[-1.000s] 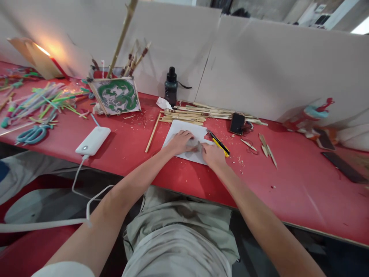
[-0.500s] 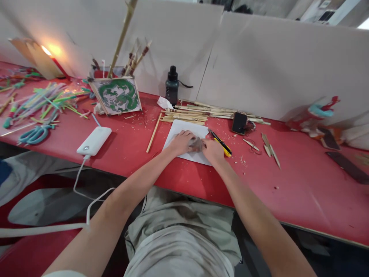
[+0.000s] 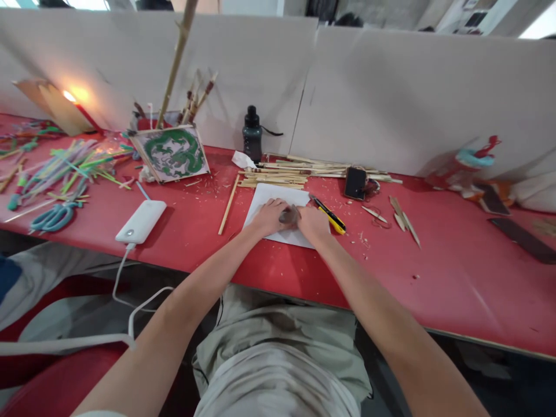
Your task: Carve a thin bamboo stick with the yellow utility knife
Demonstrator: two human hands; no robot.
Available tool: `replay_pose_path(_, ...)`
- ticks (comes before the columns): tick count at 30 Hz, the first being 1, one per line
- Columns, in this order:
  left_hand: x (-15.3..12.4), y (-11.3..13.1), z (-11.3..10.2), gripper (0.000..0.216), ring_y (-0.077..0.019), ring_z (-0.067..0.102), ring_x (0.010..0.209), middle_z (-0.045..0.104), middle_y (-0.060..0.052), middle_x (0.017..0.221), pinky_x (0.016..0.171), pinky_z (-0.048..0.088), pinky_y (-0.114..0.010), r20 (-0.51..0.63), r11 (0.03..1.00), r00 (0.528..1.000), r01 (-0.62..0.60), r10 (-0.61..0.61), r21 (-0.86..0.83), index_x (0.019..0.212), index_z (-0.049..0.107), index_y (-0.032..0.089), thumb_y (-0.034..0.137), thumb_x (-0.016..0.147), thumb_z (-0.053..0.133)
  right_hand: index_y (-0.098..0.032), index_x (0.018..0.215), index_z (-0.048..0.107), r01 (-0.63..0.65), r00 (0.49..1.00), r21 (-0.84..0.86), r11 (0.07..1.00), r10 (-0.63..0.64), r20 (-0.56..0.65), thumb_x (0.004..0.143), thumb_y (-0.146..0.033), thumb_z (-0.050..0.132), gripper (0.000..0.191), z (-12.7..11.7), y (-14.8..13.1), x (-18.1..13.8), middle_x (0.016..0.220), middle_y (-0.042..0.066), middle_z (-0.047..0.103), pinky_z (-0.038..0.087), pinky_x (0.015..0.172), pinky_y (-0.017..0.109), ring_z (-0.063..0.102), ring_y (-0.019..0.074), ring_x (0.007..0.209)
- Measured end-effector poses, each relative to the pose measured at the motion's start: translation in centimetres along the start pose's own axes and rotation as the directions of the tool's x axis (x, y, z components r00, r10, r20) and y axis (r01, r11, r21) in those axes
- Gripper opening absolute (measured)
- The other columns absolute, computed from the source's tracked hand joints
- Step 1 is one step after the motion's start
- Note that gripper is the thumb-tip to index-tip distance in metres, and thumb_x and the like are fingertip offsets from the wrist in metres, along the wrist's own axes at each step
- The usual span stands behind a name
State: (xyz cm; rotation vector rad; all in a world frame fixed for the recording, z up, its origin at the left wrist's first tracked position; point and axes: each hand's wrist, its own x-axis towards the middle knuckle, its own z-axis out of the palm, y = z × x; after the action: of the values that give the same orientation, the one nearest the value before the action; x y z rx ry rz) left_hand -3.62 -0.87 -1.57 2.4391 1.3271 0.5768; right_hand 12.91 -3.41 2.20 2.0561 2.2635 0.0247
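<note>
A: Since a second ago the two hands have drawn closer. The left hand (image 3: 270, 215) and the right hand (image 3: 313, 223) now nearly meet over a small grey-brown thing (image 3: 289, 215) between them, where before they sat a little apart on the white paper sheet (image 3: 278, 194).

B: And the fingers?

A: The left fingers (image 3: 278, 204) are curled down with their tips pressed on the sheet and against the small thing. The right fingers (image 3: 304, 213) are bent in toward it from the other side. Whether either hand truly pinches it, I cannot tell; it is blurred.

B: Where does the sheet lie?

A: Flat on the red worktop (image 3: 456, 272), midway between the near edge and the back wall. Its far edge touches the pile of bamboo strips (image 3: 295, 171). A single bamboo stick (image 3: 229, 204) lies just left of it, and a yellow utility knife (image 3: 329, 214) lies just beside the right hand.

B: Open room?

A: To the right of the knife there is bare worktop, broken only by a few bamboo slivers (image 3: 403, 219). A dark phone (image 3: 355, 182) leans near the strips. To the left, the white power bank (image 3: 141, 221) sits near the front edge, well apart from the sheet.

B: Anything else changed?

A: The dark bottle (image 3: 252, 134), the dragon picture (image 3: 171, 153) and the teal scissors (image 3: 54, 215) lie as before.
</note>
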Motion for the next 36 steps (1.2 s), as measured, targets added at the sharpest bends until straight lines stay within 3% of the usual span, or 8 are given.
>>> replay_pose_path(3,0.0,0.0,0.1,0.053,-0.0263,0.053,0.125,0.062,-0.006,0.134,0.102,0.046,-0.04,-0.01,1.0,1.0,0.024,-0.024,0.011,0.123,0.062,0.025,0.062,0.085,0.069,-0.021,0.13,0.07,0.021,1.0,0.0,1.0,-0.021,0.001,0.104,-0.028,0.036,0.043,0.1,-0.2,0.0,0.114,0.017,0.075,0.051,0.086,0.037,0.071,0.0296,0.106)
replay_pose_path(8,0.0,-0.5,0.6,0.053,-0.0256,0.052,0.127,0.062,-0.005,0.134,0.106,0.045,-0.039,-0.04,1.0,0.999,0.009,-0.008,0.006,0.122,0.062,0.025,0.063,0.086,0.068,-0.027,0.147,0.059,0.042,0.998,-0.026,0.999,-0.041,0.045,0.105,-0.032,0.034,0.05,1.3,1.5,-6.0,0.109,0.016,0.076,0.052,0.081,0.038,0.073,0.0302,0.097)
replay_pose_path(11,0.1,-0.6,0.6,0.057,-0.0273,0.053,0.126,0.063,-0.006,0.131,0.104,0.046,-0.041,-0.037,1.0,0.999,-0.009,0.01,0.01,0.122,0.062,0.023,0.066,0.084,0.068,-0.032,0.145,0.062,0.045,0.998,-0.032,0.998,-0.043,0.054,0.105,-0.033,0.034,0.048,1.6,2.4,-8.4,0.106,0.012,0.078,0.052,0.079,0.037,0.074,0.0286,0.094)
replay_pose_path(14,0.0,-0.5,0.5,0.058,-0.0277,0.054,0.124,0.064,-0.006,0.129,0.103,0.047,-0.041,-0.032,1.0,0.999,-0.007,0.007,0.008,0.122,0.062,0.023,0.067,0.084,0.068,-0.033,0.139,0.067,0.002,1.0,-0.015,1.0,-0.002,0.02,0.106,-0.037,0.033,0.047,1.2,2.2,-7.1,0.107,0.011,0.077,0.052,0.08,0.036,0.074,0.0279,0.097)
replay_pose_path(21,0.1,-0.5,0.8,0.05,-0.026,0.054,0.123,0.064,-0.005,0.128,0.102,0.047,-0.039,-0.048,0.999,0.998,0.029,-0.03,-0.012,0.119,0.063,0.026,0.063,0.085,0.068,-0.022,0.131,0.07,-0.01,1.0,0.024,1.0,0.01,0.001,0.106,-0.031,0.031,0.047,0.0,0.0,0.1,0.118,0.015,0.075,0.049,0.09,0.035,0.07,0.0278,0.111)
replay_pose_path(30,0.1,-0.5,0.8,0.052,-0.0265,0.052,0.126,0.063,-0.006,0.131,0.105,0.045,-0.04,-0.049,0.999,0.998,0.047,-0.047,-0.018,0.118,0.062,0.025,0.064,0.085,0.067,-0.032,0.149,0.057,0.016,0.998,-0.021,1.0,-0.014,0.062,0.106,-0.034,0.03,0.051,1.6,1.0,-7.3,0.108,0.014,0.076,0.052,0.082,0.038,0.073,0.0291,0.097)
replay_pose_path(32,0.1,-0.4,0.7,0.053,-0.0265,0.052,0.125,0.064,-0.006,0.129,0.105,0.045,-0.039,-0.044,1.0,0.999,0.028,-0.028,-0.014,0.119,0.062,0.024,0.064,0.084,0.069,-0.033,0.144,0.061,0.006,0.999,-0.021,1.0,-0.005,0.051,0.106,-0.035,0.029,0.05,1.3,1.1,-6.7,0.111,0.013,0.076,0.052,0.082,0.037,0.073,0.0286,0.099)
replay_pose_path(36,0.0,-0.2,0.4,0.05,-0.0257,0.054,0.122,0.064,-0.005,0.127,0.106,0.045,-0.039,-0.028,0.999,0.999,0.032,-0.032,-0.003,0.119,0.063,0.025,0.062,0.085,0.069,-0.025,0.137,0.066,-0.005,1.0,-0.014,1.0,0.005,0.022,0.106,-0.032,0.029,0.049,0.2,0.3,-2.2,0.118,0.015,0.074,0.051,0.089,0.037,0.07,0.0281,0.108)
